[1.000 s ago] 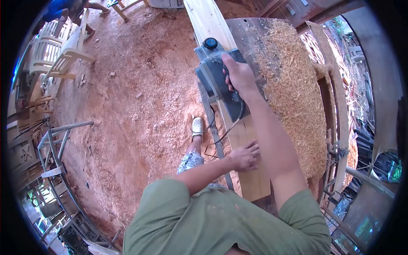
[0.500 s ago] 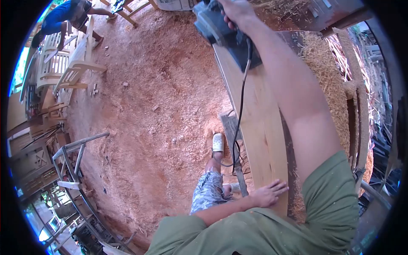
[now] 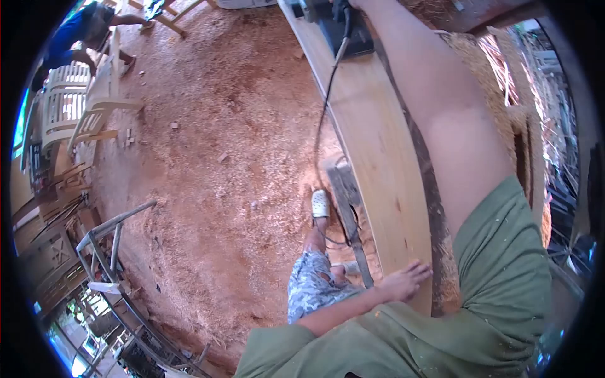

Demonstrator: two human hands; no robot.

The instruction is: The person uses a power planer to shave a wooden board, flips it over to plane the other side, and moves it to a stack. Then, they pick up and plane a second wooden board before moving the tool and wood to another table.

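Note:
A long pale wooden board [image 3: 384, 170] lies along the bench beside me, reaching from my body to the top of the view. On its far end sits a dark electric planer [image 3: 351, 39], partly cut off by the top edge. My right arm stretches out to the planer; only a sliver of my right hand [image 3: 358, 4] shows at the edge, with its fingers out of sight. A black cord [image 3: 326, 104] hangs from the tool down past the board's left side. Near my body, my left hand [image 3: 405, 282] rests on the board with its fingers stretched out.
Wood shavings [image 3: 479, 69] pile up right of the board and cover the reddish ground [image 3: 239, 157]. A wooden bench with slats [image 3: 69, 94] stands at upper left, with another person [image 3: 85, 31] bending over it. A metal frame [image 3: 116, 230] stands at lower left.
The planer and my right arm have moved farther away along the board, leaving more of its surface in view. My left hand stays on the near end. The whole view has shifted slightly.

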